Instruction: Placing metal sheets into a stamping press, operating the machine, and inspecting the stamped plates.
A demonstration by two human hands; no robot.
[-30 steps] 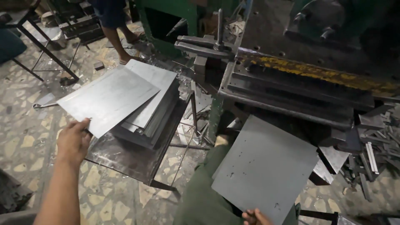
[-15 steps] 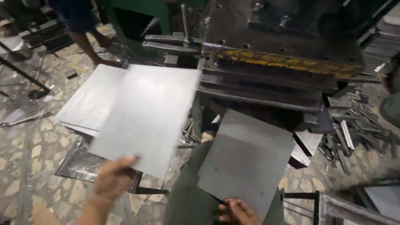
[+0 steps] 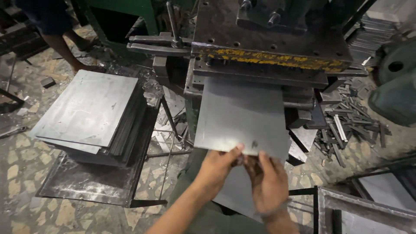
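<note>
A flat grey metal sheet [image 3: 242, 115] lies with its far edge under the jaw of a heavy press [image 3: 268, 47] that has a yellow-flecked bar. My left hand [image 3: 219, 167] grips the sheet's near edge, thumb on top. My right hand [image 3: 268, 180] pinches the same edge just to the right. A second dark sheet [image 3: 232, 197] lies below, across my lap, partly hidden by my arms.
A stack of grey metal sheets [image 3: 91, 110] rests on a low metal frame stand [image 3: 99, 186] at left. Another person's bare legs [image 3: 65, 47] stand at the far left. Scrap metal strips [image 3: 351, 121] litter the floor at right. A metal frame [image 3: 364, 210] sits at lower right.
My left hand carried a sheet from the left stack across to the press and slid its far edge under the jaw. My right hand left the lap sheet and now holds the new one.
</note>
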